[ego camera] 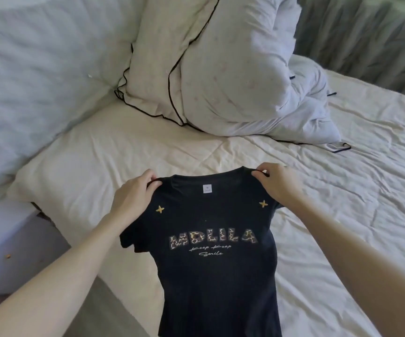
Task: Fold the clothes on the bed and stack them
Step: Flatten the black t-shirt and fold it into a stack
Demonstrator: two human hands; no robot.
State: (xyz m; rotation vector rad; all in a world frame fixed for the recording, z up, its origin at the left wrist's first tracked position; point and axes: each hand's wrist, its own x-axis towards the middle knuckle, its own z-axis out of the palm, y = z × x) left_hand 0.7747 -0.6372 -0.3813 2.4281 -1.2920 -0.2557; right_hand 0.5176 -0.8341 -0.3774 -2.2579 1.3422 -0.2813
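Left hand (133, 193), right hand (273, 184) each pinching shirt (211, 276) shoulder, holding it spread, print up, to lay flat on bed (342, 190).

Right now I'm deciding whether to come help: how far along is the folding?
Nothing looks done: no folded stack shows on the cream quilted bedspread. In hand: the left hand and right hand pinch the shoulders of a black short-sleeved T-shirt with leopard-print lettering, still unfolded. Left: folding it, then stacking.
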